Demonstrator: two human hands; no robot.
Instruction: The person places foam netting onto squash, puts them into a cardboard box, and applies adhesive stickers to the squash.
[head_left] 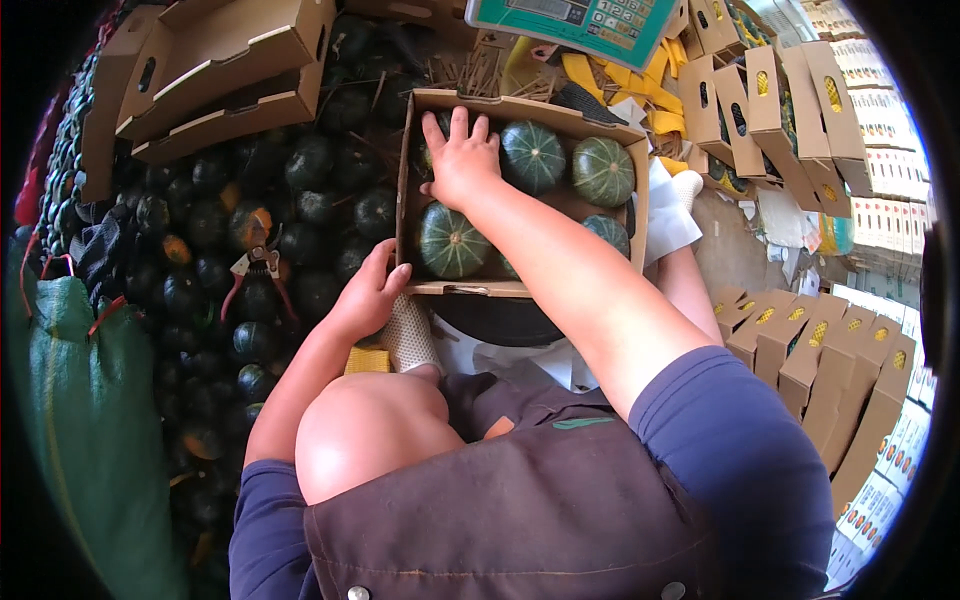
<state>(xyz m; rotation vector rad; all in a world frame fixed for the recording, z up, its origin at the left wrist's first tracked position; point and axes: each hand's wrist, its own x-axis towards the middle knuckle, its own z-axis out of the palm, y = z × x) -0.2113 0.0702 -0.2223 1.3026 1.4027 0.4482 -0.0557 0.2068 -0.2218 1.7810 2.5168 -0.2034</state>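
A cardboard box (530,103) sits in front of me with several green squash inside, among them a striped one (453,252) near the lower left and another (602,170) at the right. My right hand (462,165) reaches across the box onto a squash (423,150) in its upper left corner, fingers spread over it and mostly hiding it. My left hand (377,285) grips the box's lower left corner, thumb outside near the rim. A dark rounded surface (500,322) shows below the box.
Dark squash (308,160) pile at the left, with red-handled pruners (258,268) on them. A green sack (95,420) stands far left, stacked cartons (220,75) behind. A teal scale (570,30) is at the top. Rows of cartons (800,120) line the right, beside yellow netting (665,120).
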